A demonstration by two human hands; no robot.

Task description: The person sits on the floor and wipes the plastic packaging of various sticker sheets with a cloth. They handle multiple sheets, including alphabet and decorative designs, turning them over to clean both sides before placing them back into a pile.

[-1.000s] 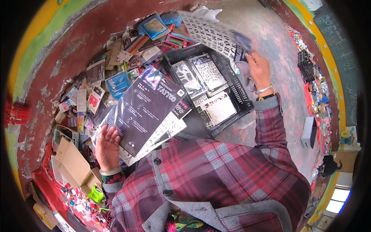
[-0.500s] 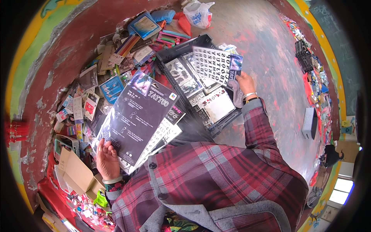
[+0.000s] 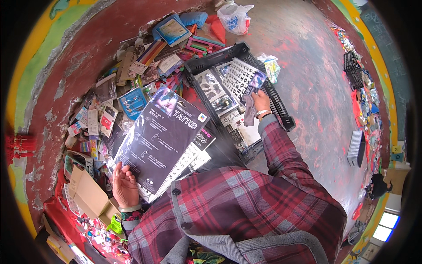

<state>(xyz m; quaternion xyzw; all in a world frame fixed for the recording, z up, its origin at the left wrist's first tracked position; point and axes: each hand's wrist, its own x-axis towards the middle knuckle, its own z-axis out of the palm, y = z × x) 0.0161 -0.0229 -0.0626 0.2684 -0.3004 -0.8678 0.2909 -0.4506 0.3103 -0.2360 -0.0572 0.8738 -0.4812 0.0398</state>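
My right hand (image 3: 261, 102) grips the dark printed edge of a temporary tattoo sheet (image 3: 242, 75), which shows rows of black letters. The sheet is tilted over a black plastic crate (image 3: 280, 103) that holds more tattoo sheets (image 3: 212, 88). A crumpled grey cloth (image 3: 249, 110) hangs by the same hand; how it is held is unclear. Palm up, my left hand (image 3: 125, 185) lies against the lower left edge of a fanned stack of packaged tattoo sheets (image 3: 162, 136), its fingers loosely bent and apart. The stack's top pack is black, lying over my lap.
Mixed packaged goods (image 3: 132, 75) are heaped along the red wall on the left. An open cardboard box (image 3: 88, 193) stands beside my left arm. A white plastic bag (image 3: 235, 18) lies beyond the crate. Farther right are a grey box (image 3: 356, 148) and another black crate (image 3: 352, 70).
My right hand has moved left and lower, bringing the lettered tattoo sheet down into the crate area. My left hand and the stack have stayed almost in place.
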